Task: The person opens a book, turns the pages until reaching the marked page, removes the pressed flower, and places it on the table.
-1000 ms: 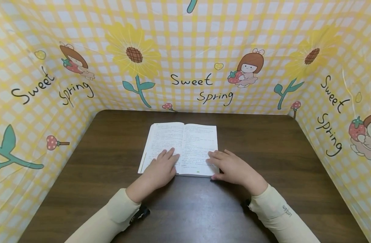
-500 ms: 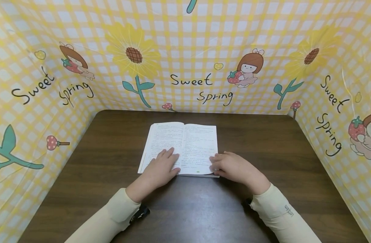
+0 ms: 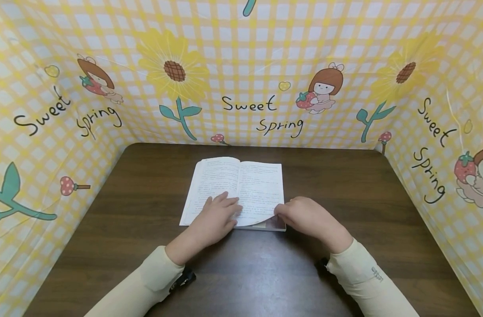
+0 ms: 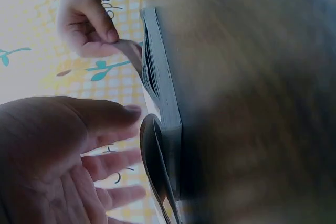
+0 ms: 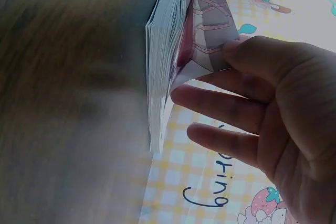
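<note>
An open book (image 3: 261, 185) with printed text lies on the dark wooden table. My right hand (image 3: 310, 218) pinches the lower right corner of the right-hand page (image 5: 212, 35) between thumb and forefinger and holds it lifted. Beneath that raised corner shows a page with a dark picture. In the right wrist view the thick stack of pages stays below, and the other fingers extend loosely. My left hand (image 3: 215, 218) rests on the lower left page near the spine, fingers spread. In the left wrist view a page (image 4: 152, 145) bows up beside that hand.
The brown table (image 3: 146, 264) spreads around the book. Yellow checked cloth (image 3: 257, 57) with flowers, cartoon figures and lettering walls in the back and both sides. A dark strap (image 3: 182, 279) shows under the left sleeve.
My right fingers have closed on the page corner and raised it, curling it up and leftward. My left hand has shifted slightly right toward the spine.
</note>
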### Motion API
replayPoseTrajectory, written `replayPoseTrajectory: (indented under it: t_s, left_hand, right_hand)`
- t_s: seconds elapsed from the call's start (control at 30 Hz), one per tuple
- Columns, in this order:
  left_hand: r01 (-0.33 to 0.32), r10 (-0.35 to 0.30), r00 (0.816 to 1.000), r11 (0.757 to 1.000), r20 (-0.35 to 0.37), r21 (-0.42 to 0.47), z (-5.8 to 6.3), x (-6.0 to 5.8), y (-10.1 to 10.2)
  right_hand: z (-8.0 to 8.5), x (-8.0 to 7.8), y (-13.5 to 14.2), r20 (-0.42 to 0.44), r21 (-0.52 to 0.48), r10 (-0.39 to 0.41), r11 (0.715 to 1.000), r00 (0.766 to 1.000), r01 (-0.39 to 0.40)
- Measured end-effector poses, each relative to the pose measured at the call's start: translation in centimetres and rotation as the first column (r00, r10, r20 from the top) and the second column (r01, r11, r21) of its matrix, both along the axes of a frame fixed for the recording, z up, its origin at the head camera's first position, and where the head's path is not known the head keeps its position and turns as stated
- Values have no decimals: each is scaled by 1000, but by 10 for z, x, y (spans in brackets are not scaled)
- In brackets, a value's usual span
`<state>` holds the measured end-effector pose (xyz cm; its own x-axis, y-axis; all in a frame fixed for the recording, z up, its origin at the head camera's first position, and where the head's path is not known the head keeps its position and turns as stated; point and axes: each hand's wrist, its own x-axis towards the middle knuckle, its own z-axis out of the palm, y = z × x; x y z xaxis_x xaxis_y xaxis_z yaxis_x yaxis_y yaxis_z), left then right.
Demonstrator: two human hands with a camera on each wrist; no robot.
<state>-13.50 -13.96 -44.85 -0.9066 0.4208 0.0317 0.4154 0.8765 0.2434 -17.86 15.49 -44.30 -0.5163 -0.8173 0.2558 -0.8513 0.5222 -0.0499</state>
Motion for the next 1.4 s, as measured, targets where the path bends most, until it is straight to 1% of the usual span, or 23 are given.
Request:
replayPoseTrajectory:
  t_s: [0.07,0.17,0.37,0.43,0.57,0.7,0.83,0.9,1.0,1.07,1.13,1.17,1.27,1.3,1.4]
  left_hand:
    - [36,-36,999,999,-7,7,-1,0,1]
    - [55,-55,998,998,-5,6,-1,1,2]
    - [44,-44,999,999,27,-5,-3,1,3]
    - [39,-39,999,999,27,-7,-4,1,3]
    - [34,-34,999,999,-8,-24,-5,0,4]
    - [34,-35,999,999,-41,-26,-5,0,4]
    - [34,-33,996,999,-77,8,-4,-1,5]
    - [28,-25,994,999,-109,31,-3,-1,4]
    - [12,0,988,997,-155,78,-3,-3,4]
    - [0,19,981,995,-191,96,-3,-3,2]
    - [-3,34,967,993,-251,121,-4,-4,1]
    - [-2,39,957,991,-286,130,-4,-4,1]
    - [-2,52,919,992,-391,128,-4,-4,-1]
    - [-5,56,906,993,-419,122,-3,-3,-1]
    - [-37,70,878,996,-474,80,-2,-2,-1]
  right_hand:
    - [2,0,0,-24,-19,11,1000,1000,-12]
    - [4,-1,1,-75,-50,31,998,997,-35]
    - [9,0,2,-207,-69,44,996,977,-60]
    - [11,1,1,-235,-71,44,996,971,-62]
    - [15,3,0,-274,-94,46,993,961,-74]
    - [18,5,-1,-311,-155,48,983,949,-101]
    - [18,4,-1,-347,-266,10,958,938,-109]
    - [18,3,0,-347,-319,-26,943,937,-92]
    - [18,1,0,-328,-365,-81,930,941,-47]
    - [19,0,0,-306,-371,-107,928,946,-15]
    - [19,0,0,-285,-366,-127,931,950,15]
    - [19,0,0,-273,-359,-134,933,953,29]
    - [18,-1,0,-237,-332,-146,941,960,62]
    - [18,-1,0,-226,-323,-148,944,963,70]
    - [16,-2,1,-188,-294,-147,952,971,87]
